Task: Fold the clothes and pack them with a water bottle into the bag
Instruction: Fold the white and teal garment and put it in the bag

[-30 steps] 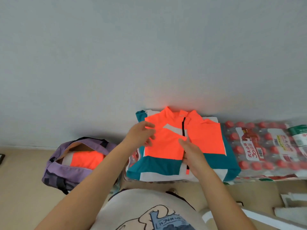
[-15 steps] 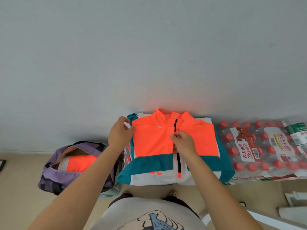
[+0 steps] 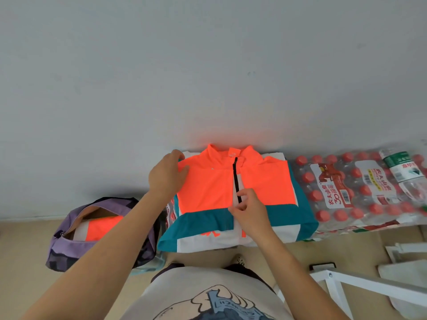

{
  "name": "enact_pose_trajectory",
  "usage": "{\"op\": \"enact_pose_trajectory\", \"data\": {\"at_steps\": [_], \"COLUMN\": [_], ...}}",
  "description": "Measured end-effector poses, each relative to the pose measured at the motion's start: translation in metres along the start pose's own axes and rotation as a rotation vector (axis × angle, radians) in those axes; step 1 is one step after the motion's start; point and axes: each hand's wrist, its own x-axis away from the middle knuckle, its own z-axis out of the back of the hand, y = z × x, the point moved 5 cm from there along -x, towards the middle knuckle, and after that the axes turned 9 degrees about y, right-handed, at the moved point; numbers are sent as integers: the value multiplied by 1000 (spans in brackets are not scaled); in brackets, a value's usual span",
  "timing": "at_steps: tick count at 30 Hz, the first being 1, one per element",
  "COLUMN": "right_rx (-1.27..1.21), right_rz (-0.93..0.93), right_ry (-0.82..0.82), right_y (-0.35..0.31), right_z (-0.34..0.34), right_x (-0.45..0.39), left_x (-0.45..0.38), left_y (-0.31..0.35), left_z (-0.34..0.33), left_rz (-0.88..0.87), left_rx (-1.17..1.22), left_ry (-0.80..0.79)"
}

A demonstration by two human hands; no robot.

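Note:
An orange, teal and white zip jacket (image 3: 208,192) lies flat, front up, on a low stack against the wall. My left hand (image 3: 166,176) grips its left shoulder edge. My right hand (image 3: 248,210) pinches the front by the black zipper, near the middle. On the floor to the left stands an open purple bag (image 3: 67,229) with an orange and white folded garment (image 3: 101,229) inside. A single water bottle (image 3: 406,179) with a green label lies on top of the shrink-wrapped pack at the far right.
A shrink-wrapped pack of red-capped bottles (image 3: 360,192) lies along the wall right of the jacket. A white metal frame (image 3: 360,285) and papers (image 3: 406,252) sit at the lower right. The grey wall rises directly behind the stack.
My left hand moved from the jacket's chest out to its left shoulder edge. My right hand slid up along the zipper. The left front panel now lies flatter.

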Motion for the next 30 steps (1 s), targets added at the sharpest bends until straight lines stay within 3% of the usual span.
{"op": "enact_pose_trajectory", "data": {"at_steps": [3,7,10,13,17,24,27,30], "right_rx": [-38,-83,-138,-182,-379,-734,-792,-692], "right_rz": [62,25,-148,-336,-495,-582,-570,-478], "right_ry": [160,409,496,519,391,85,-12,-168], "right_y": [6,38,79,124,172,205,219,222], "right_z": [24,73,107,137,153,132,135,136], "right_x": [8,21,31,39,40,16,9,5], "left_x": [33,89,107,106,105,138,146,149], "left_y": [38,77,74,72,103,178,181,179], "left_z": [-1,-43,-75,-82,-79,-124,-144,-148], "left_rz": [-285,-495,-570,-589,-465,-611,-614,-622], "left_rx": [51,75,-133,-238,-92,-13,-137,-159], "left_ry": [134,-67,-257,-251,-182,-293,-316,-269]}}
